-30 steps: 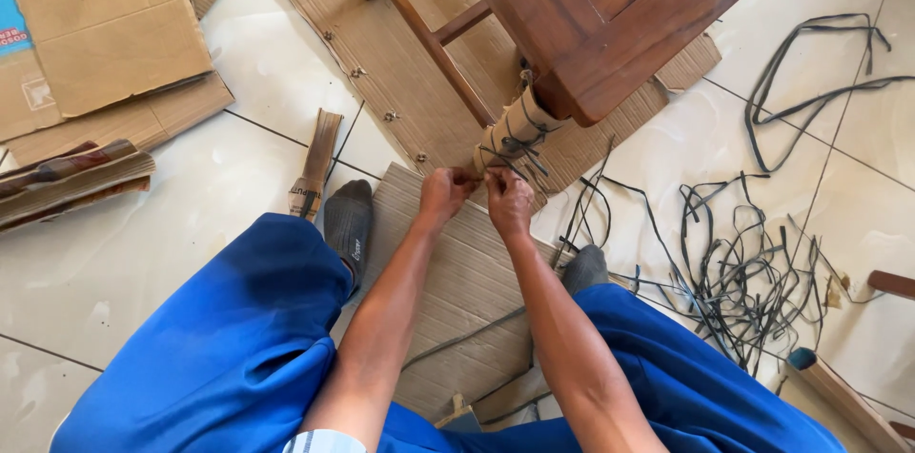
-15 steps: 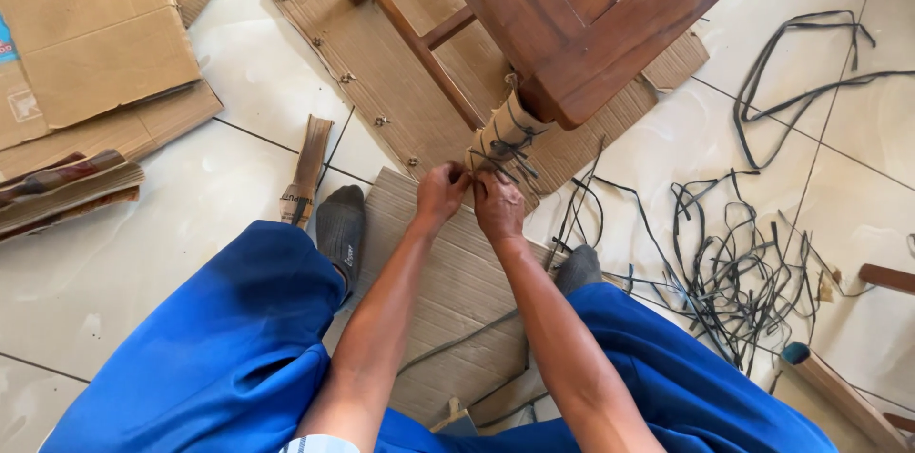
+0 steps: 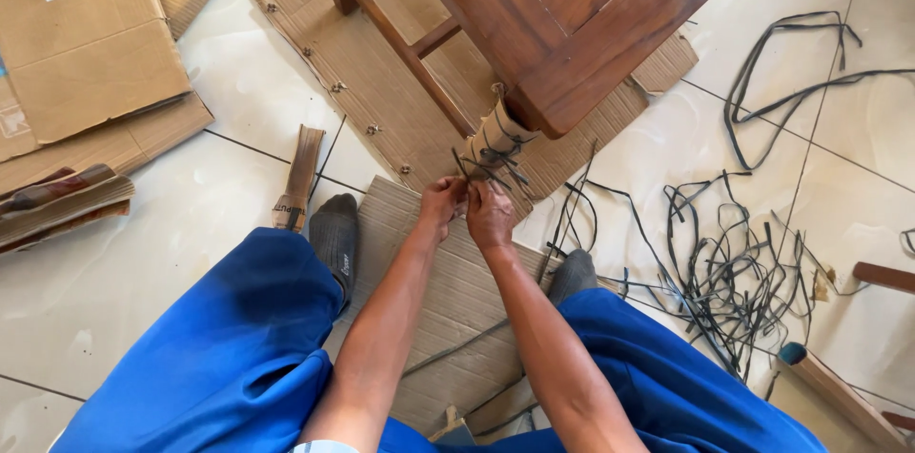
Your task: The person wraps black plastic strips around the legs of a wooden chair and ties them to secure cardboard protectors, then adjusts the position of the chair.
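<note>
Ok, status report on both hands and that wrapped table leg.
Left hand and right hand pinching dark thin strips. Cardboard-wrapped wooden table leg bound with them. Nothing blocking.

Your left hand (image 3: pixel 441 201) and right hand (image 3: pixel 489 215) pinch thin, dark, matt plastic strips (image 3: pixel 486 167). These bind ribbed brown cardboard wrapping (image 3: pixel 496 134) on the leg of a smooth, semi-gloss wooden table (image 3: pixel 581 15). The floor tiles (image 3: pixel 143 253) are glossy; the corrugated cardboard sheet (image 3: pixel 457 272) beneath is matt.
</note>
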